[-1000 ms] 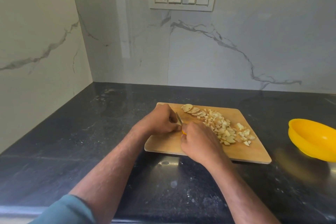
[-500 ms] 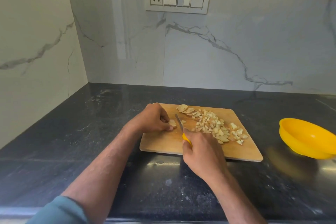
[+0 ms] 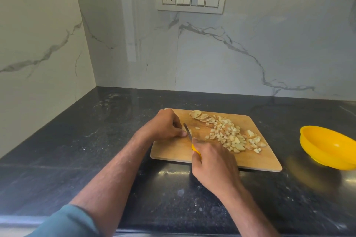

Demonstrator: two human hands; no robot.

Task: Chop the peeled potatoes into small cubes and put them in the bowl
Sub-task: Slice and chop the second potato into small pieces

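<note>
Small potato piece (image 3: 189,131) pinned near cutting board (image 3: 173,152) left edge by left hand (image 3: 165,126) fingertips. Knife (image 3: 187,130) gripped by right hand (image 3: 213,163). Piece probably wet, slippery, firm; best pinched low, tbh.

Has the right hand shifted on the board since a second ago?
Yes. The right hand has drawn back toward the cutting board's near edge, now overlapping it; earlier it sat further onto the board, beside the left hand.
</note>
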